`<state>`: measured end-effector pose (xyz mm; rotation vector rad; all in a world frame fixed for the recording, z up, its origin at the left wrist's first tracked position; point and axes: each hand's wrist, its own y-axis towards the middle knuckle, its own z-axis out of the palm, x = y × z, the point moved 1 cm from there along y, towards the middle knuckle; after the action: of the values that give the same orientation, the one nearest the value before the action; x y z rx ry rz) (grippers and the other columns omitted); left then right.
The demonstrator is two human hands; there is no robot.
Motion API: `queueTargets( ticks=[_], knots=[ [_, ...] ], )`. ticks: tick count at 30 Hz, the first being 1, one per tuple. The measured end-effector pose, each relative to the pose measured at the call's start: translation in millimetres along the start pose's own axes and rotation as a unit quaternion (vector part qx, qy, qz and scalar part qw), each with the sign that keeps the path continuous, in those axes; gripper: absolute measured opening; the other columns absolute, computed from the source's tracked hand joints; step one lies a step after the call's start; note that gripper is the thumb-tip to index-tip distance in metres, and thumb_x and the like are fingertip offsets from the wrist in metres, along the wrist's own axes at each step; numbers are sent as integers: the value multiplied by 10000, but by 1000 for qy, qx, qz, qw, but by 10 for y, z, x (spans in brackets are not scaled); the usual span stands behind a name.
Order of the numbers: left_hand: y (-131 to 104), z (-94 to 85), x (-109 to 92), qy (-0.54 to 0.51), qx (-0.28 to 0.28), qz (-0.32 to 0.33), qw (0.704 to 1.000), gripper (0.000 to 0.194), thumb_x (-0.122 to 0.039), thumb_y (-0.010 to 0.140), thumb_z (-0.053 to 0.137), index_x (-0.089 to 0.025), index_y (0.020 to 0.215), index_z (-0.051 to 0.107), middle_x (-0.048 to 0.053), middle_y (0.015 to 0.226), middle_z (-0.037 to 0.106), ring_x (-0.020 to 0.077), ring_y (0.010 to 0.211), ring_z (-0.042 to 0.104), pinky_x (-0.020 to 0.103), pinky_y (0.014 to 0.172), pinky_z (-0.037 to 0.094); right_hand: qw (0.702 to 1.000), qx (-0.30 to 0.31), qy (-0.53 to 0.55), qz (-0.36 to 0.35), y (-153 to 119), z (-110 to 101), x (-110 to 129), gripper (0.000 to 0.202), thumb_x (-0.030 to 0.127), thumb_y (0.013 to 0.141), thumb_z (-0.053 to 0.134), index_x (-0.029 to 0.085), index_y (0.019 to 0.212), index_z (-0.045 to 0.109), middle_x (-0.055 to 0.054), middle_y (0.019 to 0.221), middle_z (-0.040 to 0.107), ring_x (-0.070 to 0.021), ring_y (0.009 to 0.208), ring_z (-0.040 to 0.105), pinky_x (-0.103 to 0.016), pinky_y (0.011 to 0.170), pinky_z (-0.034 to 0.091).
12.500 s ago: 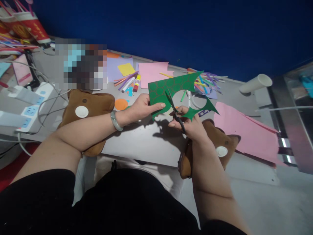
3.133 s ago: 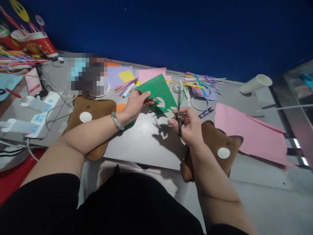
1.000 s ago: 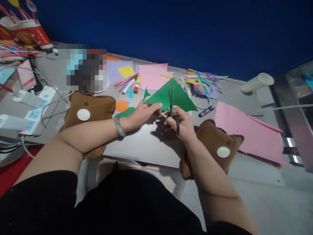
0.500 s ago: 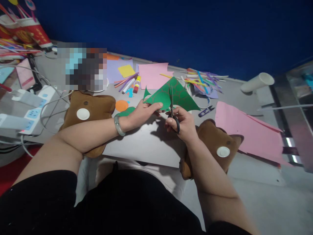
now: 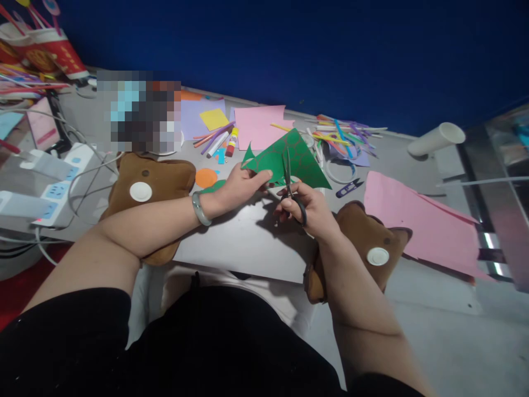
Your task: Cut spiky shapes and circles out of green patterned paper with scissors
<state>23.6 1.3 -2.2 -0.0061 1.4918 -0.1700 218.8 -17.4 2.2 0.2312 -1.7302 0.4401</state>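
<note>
Between the fingers and thumb of my left hand is a sheet of green paper marked with brown curved lines. The sheet is raised above the white work surface, and a narrow pointed part of it stands up by my left fingers. Black-handled scissors are in my right hand, with fingers through the loops. Their blades point away from me and lie against the paper, slightly apart. Another green piece lies partly hidden behind my left wrist. An orange paper disc is near it.
Brown plush cushions lie under both forearms. Behind the paper are a glue stick, markers, pink paper and a pile of pipe cleaners. Thread snips and a pink sheet are right; a power strip is left.
The green paper has turned a little and its right corner has shifted left and down. The scissors' blades have opened wider, and my left hand still grips the sheet.
</note>
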Motion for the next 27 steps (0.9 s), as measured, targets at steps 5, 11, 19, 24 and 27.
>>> queueTargets(
  ticks=[5, 11, 19, 24, 27],
  knots=[
    [50, -20, -7, -2, 13, -1, 1000, 302, -259, 949, 664, -155, 668, 634, 12, 616, 702, 87, 530, 616, 201, 585, 521, 999, 50, -12, 6, -12, -24, 23, 611, 782, 763, 842, 240, 956, 638, -13, 715, 775, -171, 514, 693, -284, 484, 521],
    [78, -57, 57, 2, 16, 15, 1000, 319, -305, 958, 673, -136, 688, 692, 65, 722, 787, 111, 625, 717, 215, 681, 583, 994, 99, -5, 35, -46, -56, 52, 599, 777, 780, 834, 240, 928, 614, -7, 706, 765, -159, 516, 672, -274, 484, 500],
    [119, -83, 99, -21, 17, 38, 999, 301, -346, 947, 682, -130, 740, 722, 88, 780, 811, 156, 755, 780, 254, 769, 623, 993, 104, -6, 55, -75, -103, 124, 599, 732, 729, 899, 236, 894, 607, -18, 670, 757, -155, 503, 661, -246, 450, 465],
    [97, -89, 41, -8, 39, 42, 998, 278, -300, 933, 652, -144, 704, 675, 67, 735, 778, 156, 758, 764, 260, 769, 612, 993, 101, -29, 57, -101, -159, 169, 619, 766, 761, 857, 216, 910, 615, -27, 672, 762, -136, 501, 654, -231, 457, 462],
    [73, -65, 3, -19, 59, 33, 998, 243, -268, 918, 633, -153, 704, 650, 36, 687, 738, 150, 752, 752, 250, 760, 606, 992, 103, -36, 57, -93, -185, 163, 634, 779, 759, 850, 211, 922, 621, -31, 676, 764, -138, 502, 658, -230, 449, 450]
  ],
)
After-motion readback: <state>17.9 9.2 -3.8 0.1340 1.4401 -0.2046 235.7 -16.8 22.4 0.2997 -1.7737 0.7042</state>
